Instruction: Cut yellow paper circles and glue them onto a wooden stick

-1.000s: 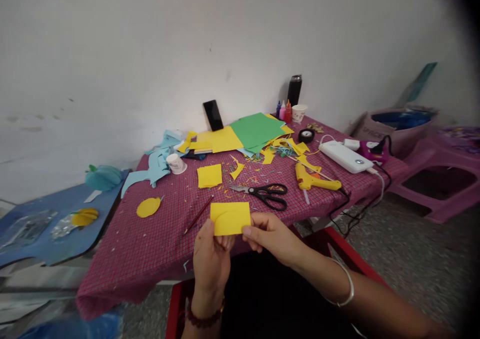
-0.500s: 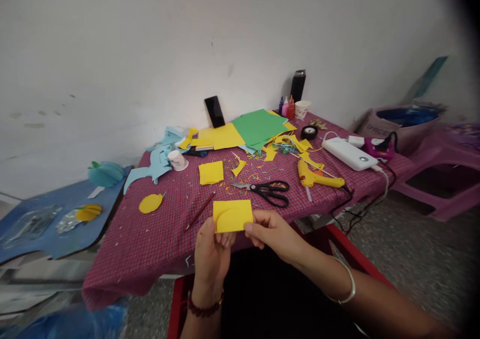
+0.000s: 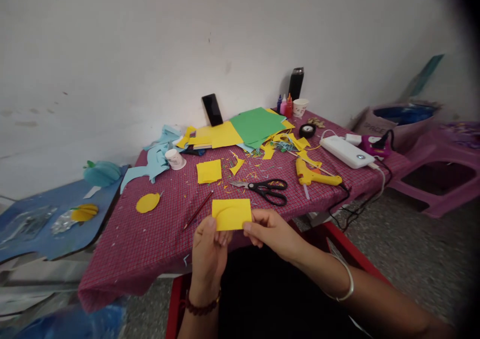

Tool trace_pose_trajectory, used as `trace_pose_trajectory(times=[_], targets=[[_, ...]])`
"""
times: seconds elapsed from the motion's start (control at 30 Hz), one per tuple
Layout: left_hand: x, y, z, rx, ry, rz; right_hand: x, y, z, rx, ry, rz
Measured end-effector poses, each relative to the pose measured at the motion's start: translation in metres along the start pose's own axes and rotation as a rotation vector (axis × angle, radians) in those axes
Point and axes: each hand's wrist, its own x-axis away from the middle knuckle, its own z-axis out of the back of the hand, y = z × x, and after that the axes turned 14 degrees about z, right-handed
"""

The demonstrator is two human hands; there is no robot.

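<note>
Two hands pinch a yellow paper rectangle [image 3: 231, 214] over the near edge of the table [image 3: 150, 249].
The left hand [image 3: 210, 251] pinches the lower left corner from below, thumb on the front; the right hand [image 3: 272, 231] pinches the lower right edge between thumb and fingers. The paper stands just above both hands, upright and facing the camera, with a curved line on it. I judge that light, even grips at both corners keep the sheet flat and the curve readable. Beyond it, on the checked cloth, lie a pencil [image 3: 198, 210], black scissors [image 3: 268, 188] and a yellow glue gun [image 3: 315, 177]; farther back is a green sheet [image 3: 256, 124].
</note>
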Motion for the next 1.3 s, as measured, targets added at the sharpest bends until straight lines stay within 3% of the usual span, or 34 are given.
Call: trace_pose_trajectory(times=[0.23, 0.4, 0.47, 0.67, 1.07, 1.3], targets=[[0.003, -0.004, -0.009, -0.002, 0.026, -0.068, -0.003, -0.001, -0.001, 0.036, -0.001, 0.027], [0.003, -0.018, -0.021, 0.009, 0.270, -0.023, -0.005, -0.003, -0.002, 0.080, -0.028, 0.108], [0.002, -0.020, -0.025, 0.036, 0.302, -0.036, -0.005, -0.003, -0.001, 0.086, -0.037, 0.140], [0.003, -0.015, -0.026, 0.064, 0.283, -0.051, -0.003, 0.001, 0.007, 0.084, -0.052, 0.203], [0.005, -0.018, -0.025, 0.077, 0.345, -0.044, -0.007, 0.006, -0.007, 0.026, 0.009, 0.099], [0.006, -0.018, -0.016, 0.050, 0.218, -0.085, -0.006, 0.007, 0.000, -0.014, 0.054, 0.062]])
